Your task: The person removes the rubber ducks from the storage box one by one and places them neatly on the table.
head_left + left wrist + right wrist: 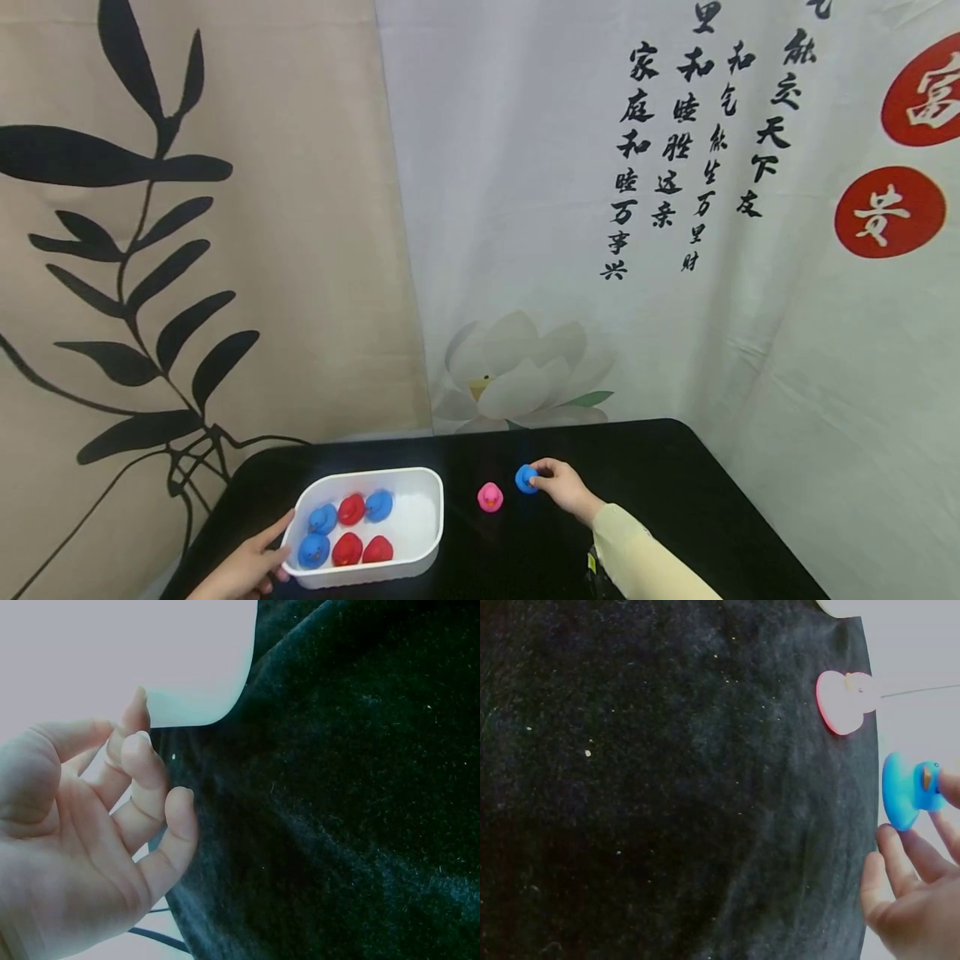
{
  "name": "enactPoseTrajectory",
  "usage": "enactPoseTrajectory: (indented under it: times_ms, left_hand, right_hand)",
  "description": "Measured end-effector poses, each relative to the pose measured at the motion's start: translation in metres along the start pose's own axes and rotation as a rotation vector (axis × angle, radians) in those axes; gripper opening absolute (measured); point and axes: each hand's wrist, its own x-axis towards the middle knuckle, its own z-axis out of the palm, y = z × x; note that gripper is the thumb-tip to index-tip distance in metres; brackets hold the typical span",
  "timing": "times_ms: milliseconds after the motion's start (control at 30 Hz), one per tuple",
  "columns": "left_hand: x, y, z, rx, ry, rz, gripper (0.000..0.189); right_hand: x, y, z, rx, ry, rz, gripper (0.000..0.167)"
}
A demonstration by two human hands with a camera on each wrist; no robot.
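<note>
My right hand [567, 490] pinches a blue rubber duck [525, 479] at the far side of the table; the right wrist view shows the thumb against the head of this duck [901, 796]. Just left of it a pink rubber duck [491, 498] sits on the black cloth. At the left, my left hand [246, 567] grips the left end of a white plastic basin [418, 521], thumb near the rim and the other fingers bent. Inside the basin lie three blue ducks [313, 550] and three red ducks [347, 550], mostly toward its left part.
A black velvety cloth [480, 567] covers the table. Behind it hang curtains with a dark plant print [142, 267], a pale lotus [532, 375] and black characters. A small dark object with a yellow mark [592, 567] shows beside the right sleeve [645, 554].
</note>
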Motion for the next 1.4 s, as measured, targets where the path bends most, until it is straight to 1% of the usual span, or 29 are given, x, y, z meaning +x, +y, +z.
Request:
enactPoseTrajectory:
  times_ms: [133,300,500,633,767,900,1167,1300,1400]
  left_hand:
    - [0.001,0.001,-0.001,0.008,0.004,0.002,0.063]
    - [0.003,0.001,0.000,0.012,0.012,0.003,0.063]
    - [0.000,0.002,0.002,0.010,0.015,-0.002,0.061]
    - [-0.001,0.001,0.003,0.017,0.020,0.009,0.061]
    - [-0.005,0.002,0.003,0.011,0.024,0.018,0.060]
    - [-0.007,0.003,0.004,0.002,0.024,0.008,0.062]
    - [-0.009,0.005,0.003,0.013,0.018,0.007,0.063]
    - [-0.007,0.006,0.003,0.004,0.014,-0.003,0.063]
    - [-0.006,0.006,0.003,-0.008,0.024,-0.008,0.062]
  right_hand:
    - [0.001,0.004,0.002,-0.023,0.004,-0.006,0.023]
    - [0.001,0.008,0.005,-0.021,0.002,-0.012,0.022]
    - [0.000,0.010,0.007,-0.018,-0.017,0.015,0.023]
    - [-0.001,0.011,0.008,-0.015,-0.019,0.023,0.024]
    - [-0.002,0.011,0.011,-0.004,-0.024,0.005,0.022]
    - [-0.003,0.013,0.015,0.000,-0.030,-0.011,0.021]
    - [-0.003,0.015,0.018,0.001,-0.003,-0.017,0.022]
    - [-0.004,0.014,0.019,0.007,0.001,-0.019,0.022]
    - [-0.003,0.015,0.020,0.002,0.011,-0.015,0.022]
